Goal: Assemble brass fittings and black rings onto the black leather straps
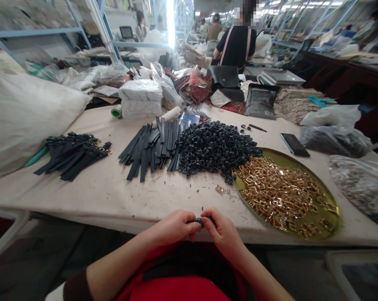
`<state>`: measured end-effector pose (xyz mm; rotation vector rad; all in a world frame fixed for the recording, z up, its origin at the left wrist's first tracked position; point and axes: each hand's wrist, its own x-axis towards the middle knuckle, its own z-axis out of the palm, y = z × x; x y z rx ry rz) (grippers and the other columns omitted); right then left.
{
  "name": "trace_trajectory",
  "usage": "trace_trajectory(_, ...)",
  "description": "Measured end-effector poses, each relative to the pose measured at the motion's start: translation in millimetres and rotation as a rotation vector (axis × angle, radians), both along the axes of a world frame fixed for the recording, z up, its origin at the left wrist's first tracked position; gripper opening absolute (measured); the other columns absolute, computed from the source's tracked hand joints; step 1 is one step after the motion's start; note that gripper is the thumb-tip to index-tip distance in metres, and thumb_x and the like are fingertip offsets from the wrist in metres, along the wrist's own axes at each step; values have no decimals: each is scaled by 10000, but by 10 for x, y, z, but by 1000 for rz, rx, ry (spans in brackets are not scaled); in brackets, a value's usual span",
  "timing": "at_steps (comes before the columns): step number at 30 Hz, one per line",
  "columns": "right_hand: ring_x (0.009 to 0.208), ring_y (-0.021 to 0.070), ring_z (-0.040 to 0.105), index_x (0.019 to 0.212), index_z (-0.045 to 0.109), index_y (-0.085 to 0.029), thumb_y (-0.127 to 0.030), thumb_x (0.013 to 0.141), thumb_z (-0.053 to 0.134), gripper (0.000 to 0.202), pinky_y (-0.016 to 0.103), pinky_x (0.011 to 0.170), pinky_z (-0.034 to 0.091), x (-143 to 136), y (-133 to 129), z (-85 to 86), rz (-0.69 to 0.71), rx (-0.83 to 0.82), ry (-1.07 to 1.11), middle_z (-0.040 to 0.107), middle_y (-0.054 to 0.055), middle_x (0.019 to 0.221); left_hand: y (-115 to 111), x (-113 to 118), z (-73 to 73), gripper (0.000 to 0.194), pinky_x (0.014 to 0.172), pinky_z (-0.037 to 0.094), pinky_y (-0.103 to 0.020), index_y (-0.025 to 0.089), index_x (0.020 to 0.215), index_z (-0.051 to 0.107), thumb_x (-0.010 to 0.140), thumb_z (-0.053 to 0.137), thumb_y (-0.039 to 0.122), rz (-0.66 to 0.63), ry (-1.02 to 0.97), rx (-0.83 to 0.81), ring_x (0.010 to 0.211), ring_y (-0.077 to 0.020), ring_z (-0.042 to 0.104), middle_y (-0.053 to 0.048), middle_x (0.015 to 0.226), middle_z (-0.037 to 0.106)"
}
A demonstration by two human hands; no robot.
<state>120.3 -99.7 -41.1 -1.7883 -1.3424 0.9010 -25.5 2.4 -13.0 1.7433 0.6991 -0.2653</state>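
Black strap piece sits pinched between both hands at the near edge of the desk, its long axis running left to right from one grip to the other. Left hand and right hand are each closed on an end, fingertips nearly meeting, so neither is nearer.

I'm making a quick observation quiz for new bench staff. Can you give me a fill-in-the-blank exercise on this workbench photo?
1. Both hands, the left hand and the right hand, pinch one small ____ piece at the table's near edge.
2. The gold buckles lie on a round ____.
3. The heap of black loops lies between the tray and the flat black ____.
4. A dark ____ lies beyond the tray.

Missing words: black; tray; straps; phone
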Motion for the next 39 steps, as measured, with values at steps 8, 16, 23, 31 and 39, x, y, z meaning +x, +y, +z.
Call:
trace_trajectory(8,630,125,506,1055,488,-215,-428,865,314,333,249,592,399,100,-25,74,107,-93,274,553,-3,705,127,-22,121,277,507,292,-211,163,632,599,757,390,295,-118,-12,137,534,-106,454,27,560,540)
trace_trajectory(16,855,200,570,1014,542,-228,-323,845,383,251,324,741,416,68,-47,7,64,78,-9,638,65,937,95,15,23,359,529,305,-210,156,598,577,797,361,362,-85,-3,159,541,-105,466,18,567,561)
trace_trajectory(23,778,169,563,1075,485,-232,-336,866,341,274,291,690,410,67,-18,57,119,18,19,616,41,866,129,0,101,302,491,304,-206,165,609,568,775,395,348,-107,-20,84,486,-99,452,29,524,532)
trace_trajectory(31,709,149,558,1115,444,-223,-380,877,300,319,271,653,422,-18,59,-35,81,14,113,575,23,776,161,8,156,320,464,312,-212,168,577,547,794,360,312,-155,-14,202,463,-106,468,14,511,538)
trace_trajectory(39,694,149,587,1107,458,-185,-340,886,254,339,272,644,461,-83,262,-200,73,101,-84,627,55,823,251,82,59,278,483,317,-214,175,619,608,785,415,286,-167,15,570,529,-124,519,-2,567,594)
